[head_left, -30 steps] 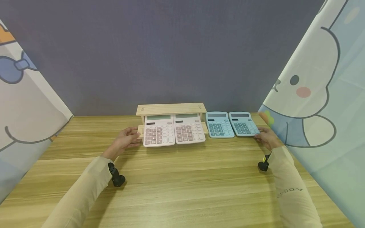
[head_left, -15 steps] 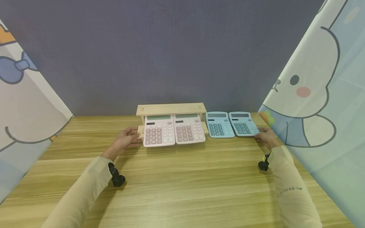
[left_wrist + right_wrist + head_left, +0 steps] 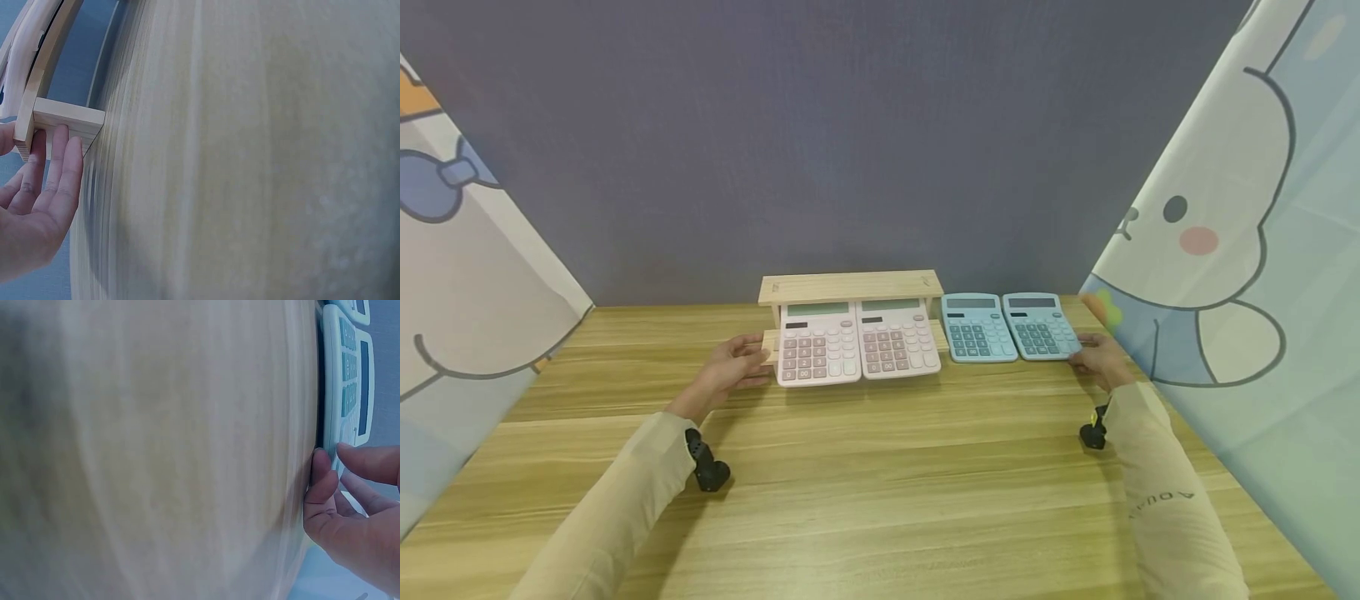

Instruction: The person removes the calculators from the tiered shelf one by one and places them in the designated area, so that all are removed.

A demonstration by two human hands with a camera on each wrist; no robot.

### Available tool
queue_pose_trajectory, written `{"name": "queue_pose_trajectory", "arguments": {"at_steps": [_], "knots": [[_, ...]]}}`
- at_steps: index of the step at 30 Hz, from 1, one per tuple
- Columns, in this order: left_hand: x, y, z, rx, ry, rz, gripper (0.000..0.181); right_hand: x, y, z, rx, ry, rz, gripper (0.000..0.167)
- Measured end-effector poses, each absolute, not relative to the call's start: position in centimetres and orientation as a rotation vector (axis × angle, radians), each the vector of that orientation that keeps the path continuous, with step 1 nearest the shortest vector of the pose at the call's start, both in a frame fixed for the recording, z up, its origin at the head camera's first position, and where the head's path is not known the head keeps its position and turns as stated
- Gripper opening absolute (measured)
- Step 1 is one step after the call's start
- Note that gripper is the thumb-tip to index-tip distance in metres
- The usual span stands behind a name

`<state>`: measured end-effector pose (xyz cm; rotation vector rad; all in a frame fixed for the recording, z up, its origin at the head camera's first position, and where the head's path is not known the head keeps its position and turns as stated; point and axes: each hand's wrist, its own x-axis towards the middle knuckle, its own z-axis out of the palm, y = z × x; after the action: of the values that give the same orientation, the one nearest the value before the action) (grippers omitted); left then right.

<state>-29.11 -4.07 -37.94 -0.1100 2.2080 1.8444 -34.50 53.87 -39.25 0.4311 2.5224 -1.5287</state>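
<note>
Two pink calculators [image 3: 819,343] lean side by side on a wooden rack [image 3: 850,287] at the back of the table. My left hand [image 3: 730,367] holds the left end of the rack's lower wooden slat [image 3: 37,106], thumb above and fingers below in the left wrist view. Right of the rack lie two blue calculators [image 3: 977,327] on the table. At the right one, a blue calculator [image 3: 340,387], my right hand [image 3: 1099,363] pinches the near right corner, thumb on top and fingertips at its edge. Part of the lower slat is hidden behind the pink calculators.
The wooden table [image 3: 880,483] runs back to a dark grey panel [image 3: 850,150]. Printed cartoon sheets [image 3: 1195,208] stand along both sides, the right one close to my right hand. A small black wrist camera [image 3: 707,462] sits at each cuff.
</note>
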Motion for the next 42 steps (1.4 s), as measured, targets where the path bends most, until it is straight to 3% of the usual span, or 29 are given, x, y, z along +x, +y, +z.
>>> {"name": "queue_pose_trajectory", "arguments": {"at_steps": [29,42], "knots": [[-29.2,-4.1,-38.0,-0.107,2.215,1.823,0.060,-33.9,54.1,-39.1,0.388,2.559,-1.600,0.064],[-29.0,-3.9,-37.8,-0.097,2.224,1.817,0.060,-33.1,52.3,-38.4,0.104,2.566,-1.649,0.058]]}}
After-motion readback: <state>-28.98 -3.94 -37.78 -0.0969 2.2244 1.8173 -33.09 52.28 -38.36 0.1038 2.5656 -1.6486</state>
